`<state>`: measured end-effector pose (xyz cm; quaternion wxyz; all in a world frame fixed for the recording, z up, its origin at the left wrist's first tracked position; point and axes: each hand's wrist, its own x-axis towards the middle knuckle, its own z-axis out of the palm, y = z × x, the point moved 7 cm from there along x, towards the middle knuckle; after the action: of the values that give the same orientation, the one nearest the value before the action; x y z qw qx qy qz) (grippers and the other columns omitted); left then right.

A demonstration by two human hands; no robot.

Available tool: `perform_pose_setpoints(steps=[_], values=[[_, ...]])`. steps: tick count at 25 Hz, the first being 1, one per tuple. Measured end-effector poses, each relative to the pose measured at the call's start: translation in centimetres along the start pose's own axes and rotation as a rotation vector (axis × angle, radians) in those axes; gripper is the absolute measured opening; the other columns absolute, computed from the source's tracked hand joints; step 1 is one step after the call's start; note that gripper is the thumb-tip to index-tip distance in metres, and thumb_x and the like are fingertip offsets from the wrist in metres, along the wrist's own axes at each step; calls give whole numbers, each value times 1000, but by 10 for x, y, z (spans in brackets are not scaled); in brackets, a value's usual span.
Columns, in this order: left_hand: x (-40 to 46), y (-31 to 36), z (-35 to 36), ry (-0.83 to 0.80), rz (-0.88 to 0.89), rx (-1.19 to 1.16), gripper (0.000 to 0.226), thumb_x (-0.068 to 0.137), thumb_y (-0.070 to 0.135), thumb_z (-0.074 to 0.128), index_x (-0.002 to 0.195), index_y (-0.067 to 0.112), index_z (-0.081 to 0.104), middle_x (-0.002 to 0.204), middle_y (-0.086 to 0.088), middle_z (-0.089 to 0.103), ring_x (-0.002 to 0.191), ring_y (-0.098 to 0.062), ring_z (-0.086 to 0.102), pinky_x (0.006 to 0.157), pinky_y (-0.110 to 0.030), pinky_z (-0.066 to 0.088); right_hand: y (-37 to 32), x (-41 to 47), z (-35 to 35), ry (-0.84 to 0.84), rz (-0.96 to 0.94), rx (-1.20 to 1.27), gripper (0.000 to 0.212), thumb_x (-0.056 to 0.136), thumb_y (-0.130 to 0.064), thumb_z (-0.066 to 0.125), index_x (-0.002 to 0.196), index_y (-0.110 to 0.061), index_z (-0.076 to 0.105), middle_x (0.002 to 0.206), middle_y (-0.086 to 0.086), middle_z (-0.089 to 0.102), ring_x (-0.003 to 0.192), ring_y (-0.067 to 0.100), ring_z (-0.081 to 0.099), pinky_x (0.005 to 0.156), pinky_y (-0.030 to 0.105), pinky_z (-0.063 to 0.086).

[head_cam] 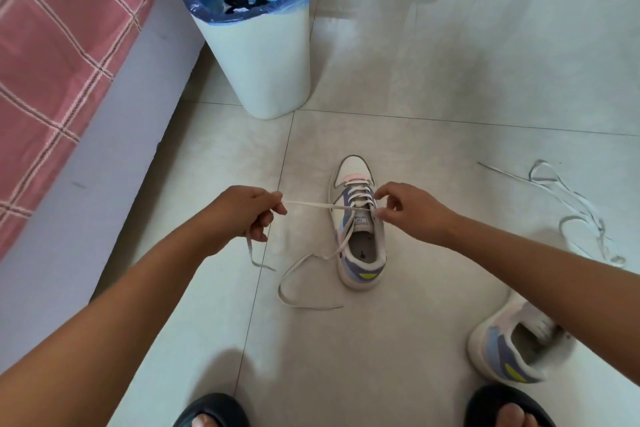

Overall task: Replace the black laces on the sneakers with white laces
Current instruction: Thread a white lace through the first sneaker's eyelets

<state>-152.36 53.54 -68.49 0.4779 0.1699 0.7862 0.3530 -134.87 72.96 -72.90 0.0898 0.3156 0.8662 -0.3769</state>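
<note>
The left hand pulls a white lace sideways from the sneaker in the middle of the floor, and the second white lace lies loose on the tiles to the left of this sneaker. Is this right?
Not quite. The head view shows the loose second white lace on the pale tiles to the right of the white-and-purple sneaker, not the left. The left hand does pull a white lace sideways from it.

Your upright sneaker (358,229) carries a half-threaded white lace (311,205) pulled taut leftward. The second sneaker (509,347) lies unlaced at your right, a spare white lace (571,208) beyond it.
</note>
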Motion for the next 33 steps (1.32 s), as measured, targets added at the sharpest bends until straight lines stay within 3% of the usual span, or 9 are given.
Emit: perform_pose_setpoints(steps=[3, 6, 9, 15, 20, 22, 24, 29, 33], values=[[1, 21, -11, -39, 67, -179, 32, 95, 30, 53, 73, 11, 66, 52, 3, 50, 43, -12, 47, 53, -25, 51, -2, 9, 12, -118, -36, -51, 48, 81, -32, 71, 121, -22, 47, 95, -2, 48, 75, 6, 46, 68, 22, 35], [6, 24, -38, 34, 94, -506, 31, 94, 30, 53, 69, 15, 61, 51, 5, 44, 42, -10, 43, 49, -22, 46, 7, 11, 19, -110, 81, 175, 42, 81, -24, 72, 112, -18, 44, 84, 3, 52, 71, 15, 51, 63, 29, 46], [11, 8, -73, 139, 96, -817, 28, 96, 31, 48, 71, 19, 53, 50, 9, 41, 43, -6, 41, 51, -17, 42, 14, 9, 24, -89, 148, 330, 35, 83, -16, 70, 105, -15, 43, 80, 4, 50, 64, 15, 53, 53, 23, 51], [13, -24, -103, 316, 118, -1195, 24, 100, 16, 37, 84, 15, 55, 63, 10, 58, 50, -4, 53, 49, -13, 41, 12, 10, 27, -76, 144, 290, 29, 86, -16, 65, 103, -15, 42, 78, 4, 51, 62, 13, 52, 49, 20, 48], [25, -23, -39, 229, -10, -1127, 22, 101, 12, 36, 86, 13, 52, 75, -2, 73, 71, -11, 70, 63, -22, 57, 0, 1, 20, 24, 5, 60, 25, 87, -25, 64, 100, -21, 44, 78, -6, 46, 65, 7, 43, 56, 19, 35], [32, -19, -4, 167, -58, -988, 19, 99, 13, 43, 86, 13, 57, 65, 2, 70, 60, -7, 67, 63, -21, 53, -7, -6, 12, 124, -49, 10, 15, 89, -24, 60, 95, -22, 47, 79, -10, 42, 67, 5, 41, 57, 16, 30], [38, -19, 29, 151, -96, -824, 15, 95, 10, 51, 86, 14, 62, 57, 6, 63, 50, -2, 58, 51, -15, 47, -13, -13, 10, 155, -31, -36, 5, 91, -23, 56, 88, -20, 52, 76, -8, 48, 66, 8, 45, 57, 20, 32], [47, -17, 83, 170, -91, -498, 8, 87, 1, 62, 94, 2, 66, 73, -6, 63, 65, -11, 60, 58, -19, 51, -15, -17, 43, -54, 303, 501, 22, 95, -9, 46, 79, -13, 61, 52, 6, 59, 32, 11, 45, 35, 18, 40], [49, -11, 89, 207, -63, -354, 13, 85, -1, 63, 79, 11, 63, 72, -4, 64, 63, -10, 62, 55, -17, 50, -18, -12, 47, -79, 329, 518, 20, 96, -9, 44, 89, -12, 62, 54, 9, 57, 37, 14, 48, 37, 22, 46]])
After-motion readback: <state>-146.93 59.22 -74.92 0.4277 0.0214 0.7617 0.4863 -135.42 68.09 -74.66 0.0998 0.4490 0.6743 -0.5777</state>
